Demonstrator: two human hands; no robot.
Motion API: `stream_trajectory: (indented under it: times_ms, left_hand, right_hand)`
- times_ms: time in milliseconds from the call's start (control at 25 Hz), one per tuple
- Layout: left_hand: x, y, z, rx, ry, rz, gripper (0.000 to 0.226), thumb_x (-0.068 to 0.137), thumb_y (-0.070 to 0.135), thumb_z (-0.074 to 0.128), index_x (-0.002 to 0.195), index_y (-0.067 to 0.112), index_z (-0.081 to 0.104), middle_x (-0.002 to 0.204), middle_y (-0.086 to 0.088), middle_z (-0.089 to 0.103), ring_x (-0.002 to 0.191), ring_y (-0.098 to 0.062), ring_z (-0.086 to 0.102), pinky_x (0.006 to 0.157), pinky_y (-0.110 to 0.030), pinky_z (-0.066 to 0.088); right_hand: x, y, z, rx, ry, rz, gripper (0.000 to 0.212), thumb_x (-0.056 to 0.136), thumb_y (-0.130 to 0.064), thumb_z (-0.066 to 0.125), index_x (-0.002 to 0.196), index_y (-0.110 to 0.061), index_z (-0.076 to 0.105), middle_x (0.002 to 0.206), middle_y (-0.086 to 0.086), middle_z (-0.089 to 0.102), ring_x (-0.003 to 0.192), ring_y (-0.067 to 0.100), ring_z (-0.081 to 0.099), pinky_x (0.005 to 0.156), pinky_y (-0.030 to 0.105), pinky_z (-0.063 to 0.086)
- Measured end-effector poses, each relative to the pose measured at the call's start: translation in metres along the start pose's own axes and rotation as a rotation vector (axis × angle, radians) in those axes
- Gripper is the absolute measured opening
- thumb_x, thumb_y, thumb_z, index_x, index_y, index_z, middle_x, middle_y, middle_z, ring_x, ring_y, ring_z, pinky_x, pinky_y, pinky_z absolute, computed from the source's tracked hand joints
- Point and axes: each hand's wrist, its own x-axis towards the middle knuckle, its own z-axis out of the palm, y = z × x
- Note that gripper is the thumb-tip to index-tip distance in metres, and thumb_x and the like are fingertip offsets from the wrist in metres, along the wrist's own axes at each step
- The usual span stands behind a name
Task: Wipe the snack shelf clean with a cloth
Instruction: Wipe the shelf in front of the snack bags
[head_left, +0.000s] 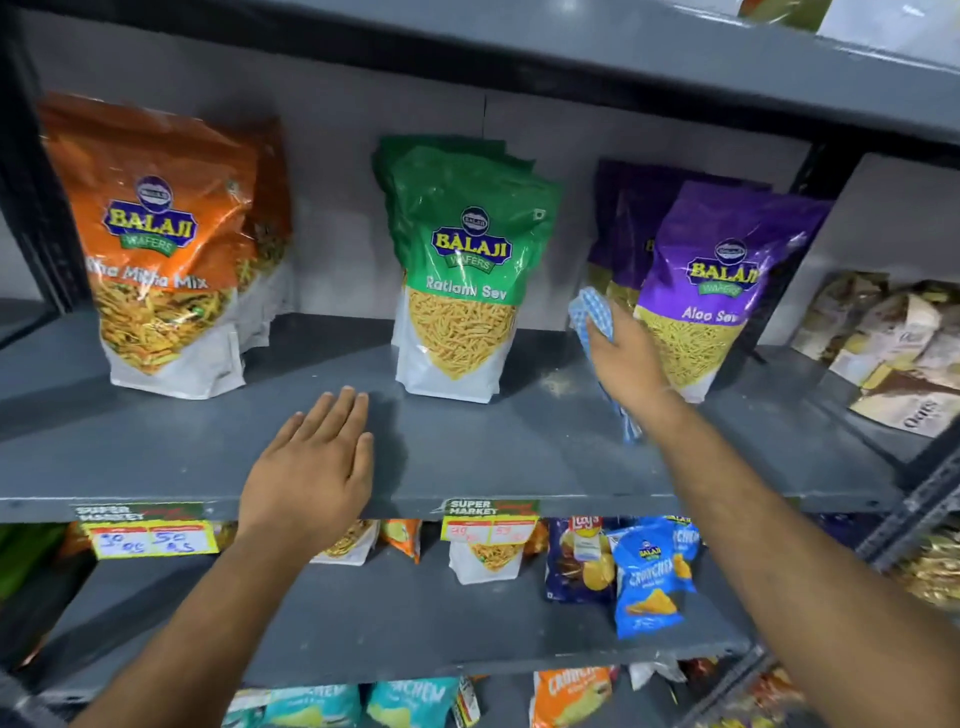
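Bare room runs along the front of the grey metal shelf (467, 457), ahead of three pouch rows. The left hand (311, 462) lies flat, fingers spread, by the front edge. The right hand (626, 358) clamps a blue checked cloth (589, 317) between the green sev pouch (460, 270) and purple sev pouch (711, 291).

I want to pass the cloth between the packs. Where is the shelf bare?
Widest gap: between orange pack and green pack. Front strip bare except left hand. Tight between green and purple pack, where right hand holds the cloth.
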Motion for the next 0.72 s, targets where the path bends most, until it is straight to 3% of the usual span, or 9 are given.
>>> stream_trajectory:
  times_ms: [40, 160, 320, 400, 520, 640, 720]
  left_hand:
    - [0.001, 0.000, 0.000, 0.007, -0.027, 0.000, 0.073, 0.097, 0.050, -0.001, 0.165, 0.026, 0.010, 0.173, 0.010, 0.007, 0.160, -0.008, 0.004, 0.132, -0.034, 0.007]
    - [0.005, -0.003, 0.001, 0.031, -0.040, 0.005, 0.076, 0.094, 0.051, -0.002, 0.165, 0.028, 0.013, 0.173, 0.011, 0.007, 0.160, -0.008, 0.006, 0.131, -0.033, 0.008]
    - [0.007, -0.005, 0.004, 0.047, -0.026, 0.022, 0.078, 0.093, 0.051, -0.004, 0.164, 0.028, 0.017, 0.172, 0.011, 0.011, 0.160, -0.009, 0.011, 0.130, -0.034, 0.012]
    - [0.006, -0.005, 0.004, 0.054, -0.017, 0.030, 0.074, 0.096, 0.049, 0.001, 0.163, 0.027, 0.024, 0.171, 0.009, 0.017, 0.159, -0.011, 0.017, 0.129, -0.036, 0.018]
    - [0.006, -0.007, 0.007, 0.076, 0.008, 0.028, 0.069, 0.100, 0.046, 0.009, 0.161, 0.025, 0.031, 0.169, 0.008, 0.025, 0.158, -0.013, 0.025, 0.128, -0.038, 0.024]
    - [0.006, -0.007, 0.007, 0.087, 0.013, 0.030, 0.068, 0.100, 0.046, 0.009, 0.161, 0.026, 0.031, 0.169, 0.008, 0.025, 0.158, -0.013, 0.024, 0.128, -0.037, 0.023]
    - [0.005, -0.006, 0.007, 0.077, 0.021, 0.028, 0.067, 0.101, 0.046, 0.010, 0.160, 0.025, 0.033, 0.168, 0.008, 0.027, 0.157, -0.014, 0.026, 0.127, -0.038, 0.025]
  right_hand:
    - [0.018, 0.003, 0.012, -0.040, -0.014, 0.031, 0.037, 0.097, -0.017, 0.050, 0.133, -0.018, 0.058, 0.118, 0.004, 0.064, 0.108, 0.021, 0.060, 0.087, 0.021, 0.042]
    - [0.064, 0.015, 0.048, -0.150, -0.096, 0.142, 0.035, 0.097, -0.006, 0.046, 0.128, -0.013, 0.060, 0.113, 0.016, 0.065, 0.098, 0.030, 0.059, 0.073, 0.022, 0.034]
    - [0.108, 0.049, 0.085, -0.270, -0.254, 0.155, 0.040, 0.097, -0.007, 0.049, 0.137, -0.013, 0.052, 0.125, 0.022, 0.065, 0.114, 0.040, 0.062, 0.089, 0.033, 0.047]
    - [0.115, 0.062, 0.094, -0.362, -0.382, 0.165, 0.042, 0.100, -0.021, 0.048, 0.142, -0.021, 0.050, 0.136, 0.018, 0.062, 0.121, 0.039, 0.059, 0.102, 0.036, 0.046]
    - [0.117, 0.071, 0.099, -0.477, -0.533, 0.212, 0.059, 0.098, -0.061, 0.035, 0.152, -0.036, 0.036, 0.157, 0.006, 0.044, 0.139, 0.036, 0.046, 0.116, 0.043, 0.036]
    - [0.110, 0.069, 0.091, -0.465, -0.571, 0.179, 0.070, 0.088, -0.080, 0.025, 0.150, -0.048, 0.032, 0.154, 0.003, 0.047, 0.136, 0.034, 0.050, 0.114, 0.041, 0.039]
    - [0.094, 0.062, 0.080, -0.447, -0.599, 0.138, 0.071, 0.085, -0.082, 0.025, 0.143, -0.045, 0.044, 0.138, 0.000, 0.062, 0.120, 0.028, 0.062, 0.104, 0.038, 0.049]
